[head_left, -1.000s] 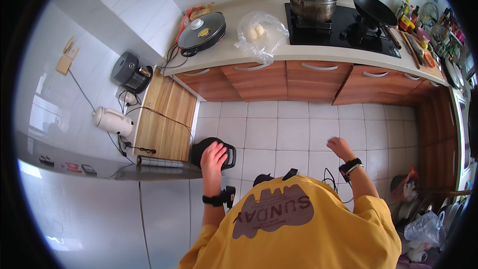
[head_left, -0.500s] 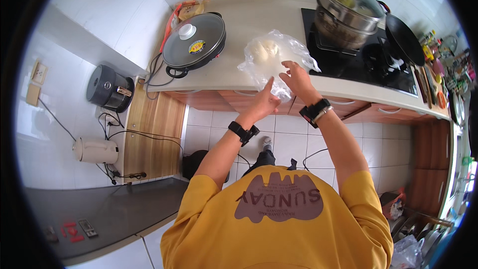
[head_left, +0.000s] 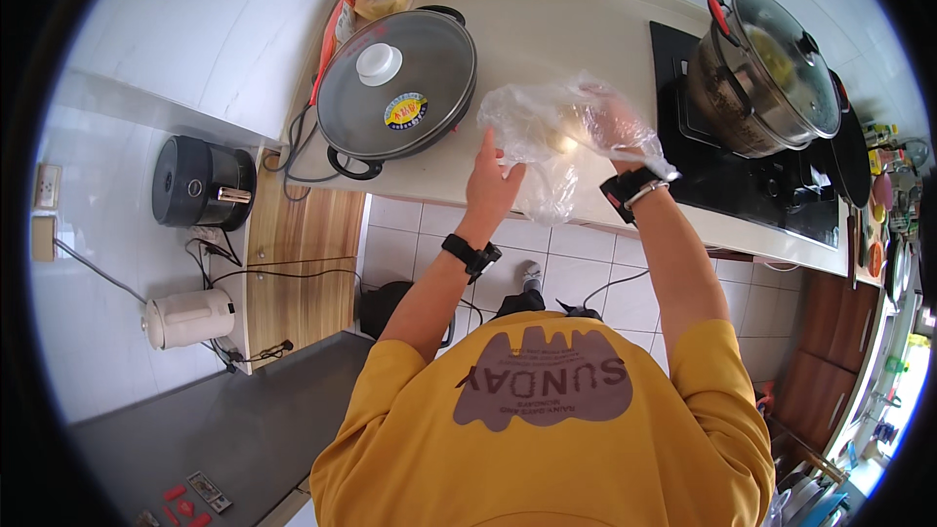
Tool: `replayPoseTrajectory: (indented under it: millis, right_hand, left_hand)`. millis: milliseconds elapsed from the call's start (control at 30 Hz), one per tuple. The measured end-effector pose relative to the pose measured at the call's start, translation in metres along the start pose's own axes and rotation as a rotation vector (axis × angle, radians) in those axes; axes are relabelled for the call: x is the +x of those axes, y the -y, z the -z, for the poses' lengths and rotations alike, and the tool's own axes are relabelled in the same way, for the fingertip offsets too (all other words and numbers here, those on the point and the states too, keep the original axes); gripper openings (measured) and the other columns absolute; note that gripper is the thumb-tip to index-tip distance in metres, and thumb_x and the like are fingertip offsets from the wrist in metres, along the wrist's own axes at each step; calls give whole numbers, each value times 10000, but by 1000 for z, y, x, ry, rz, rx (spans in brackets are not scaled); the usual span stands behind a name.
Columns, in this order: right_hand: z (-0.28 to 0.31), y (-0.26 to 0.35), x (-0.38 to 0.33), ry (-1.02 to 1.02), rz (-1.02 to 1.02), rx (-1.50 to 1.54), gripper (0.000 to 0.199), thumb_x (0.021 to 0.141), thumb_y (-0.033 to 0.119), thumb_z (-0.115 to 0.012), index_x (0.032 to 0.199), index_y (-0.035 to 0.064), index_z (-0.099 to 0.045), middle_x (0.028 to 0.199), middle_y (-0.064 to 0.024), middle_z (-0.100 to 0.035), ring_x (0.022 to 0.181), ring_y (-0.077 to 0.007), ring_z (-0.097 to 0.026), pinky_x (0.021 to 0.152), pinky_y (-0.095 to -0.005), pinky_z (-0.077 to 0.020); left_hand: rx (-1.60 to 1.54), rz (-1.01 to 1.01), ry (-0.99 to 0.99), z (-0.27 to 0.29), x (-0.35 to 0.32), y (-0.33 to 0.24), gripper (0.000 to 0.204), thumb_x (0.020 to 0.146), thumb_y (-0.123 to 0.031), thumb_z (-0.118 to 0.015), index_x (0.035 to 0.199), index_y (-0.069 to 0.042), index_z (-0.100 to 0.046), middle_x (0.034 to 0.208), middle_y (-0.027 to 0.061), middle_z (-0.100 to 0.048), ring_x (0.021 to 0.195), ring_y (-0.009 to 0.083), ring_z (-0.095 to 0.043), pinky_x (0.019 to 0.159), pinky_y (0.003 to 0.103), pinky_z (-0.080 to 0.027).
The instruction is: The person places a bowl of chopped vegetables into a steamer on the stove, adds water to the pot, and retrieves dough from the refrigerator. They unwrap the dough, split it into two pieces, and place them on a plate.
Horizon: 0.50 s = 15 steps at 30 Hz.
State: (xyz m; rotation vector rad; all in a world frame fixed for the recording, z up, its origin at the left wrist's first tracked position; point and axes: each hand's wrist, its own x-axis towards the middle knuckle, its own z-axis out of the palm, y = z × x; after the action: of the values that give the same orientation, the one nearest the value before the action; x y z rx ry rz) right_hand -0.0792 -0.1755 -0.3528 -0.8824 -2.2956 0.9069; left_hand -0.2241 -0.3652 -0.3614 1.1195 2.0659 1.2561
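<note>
A clear plastic bag (head_left: 547,127) with pale round pieces of food inside hangs just above the beige counter (head_left: 547,29). My left hand (head_left: 491,181) grips the bag's lower left edge. My right hand (head_left: 613,127) is pushed inside the bag, seen through the plastic, with a dark wristband just below the bag's mouth. Whether its fingers are closed on any food is hidden by the wrinkled plastic.
A round electric pan with a glass lid (head_left: 398,83) stands left of the bag. A steel pot with a glass lid (head_left: 766,73) sits on the black cooktop (head_left: 742,176) to the right. A black cooker (head_left: 200,181) and a white kettle (head_left: 190,317) stand on a low wooden shelf at left.
I rose from near the floor to the counter. Both hands went to the plastic bag; now it is lifted and my right hand is inside it.
</note>
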Motion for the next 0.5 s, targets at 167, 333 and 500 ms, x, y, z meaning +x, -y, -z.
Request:
replayPoseTrajectory:
  millis: [167, 333, 500]
  right_hand:
    - [-21, 28, 2, 45, -27, -471, 347, 774, 287, -675, 1029, 53, -651, 1083, -168, -616, 1027, -321, -569, 883, -386, -468]
    - [-37, 15, -5, -96, 49, -576, 376, 749, 275, -694, 1049, 54, -642, 1115, -170, -597, 1087, -325, -542, 928, -413, -439]
    - [-9, -17, 13, 379, -81, -120, 468, 823, 291, -635, 1231, 81, -544, 1179, -150, -575, 1086, -301, -541, 960, -417, -420]
  left_hand:
    - [-528, 145, -30, -48, 18, 20, 693, 794, -65, -660, 1381, 4, -299, 1076, 155, -566, 1009, 252, -588, 821, 325, -482]
    - [-349, -71, 41, -66, 43, 33, 592, 801, -29, -636, 1326, 0, -364, 1111, 150, -574, 1074, 273, -561, 899, 328, -443]
    - [-133, -13, -123, -60, 52, 17, 623, 785, 41, -562, 1367, -32, -351, 1165, 156, -535, 1074, 299, -551, 878, 346, -448]
